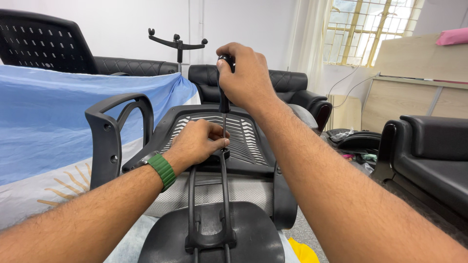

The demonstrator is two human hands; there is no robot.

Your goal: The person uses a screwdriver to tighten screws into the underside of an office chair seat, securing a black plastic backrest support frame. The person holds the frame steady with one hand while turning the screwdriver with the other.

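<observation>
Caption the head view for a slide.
Right hand drives a screwdriver into an office chair; left hand steadies its shaft.

- Both forearms are bare from the lower edge of the view to the wrists; no sleeves show on either arm.
- The forearms carry dark hair along their length.
- The left hand is bare, with no glove and no ring in sight.
- A green ribbed wristband wraps the left wrist, with a dark piece at its upper end.
- The right hand is bare too, and its wrist carries no band.
</observation>
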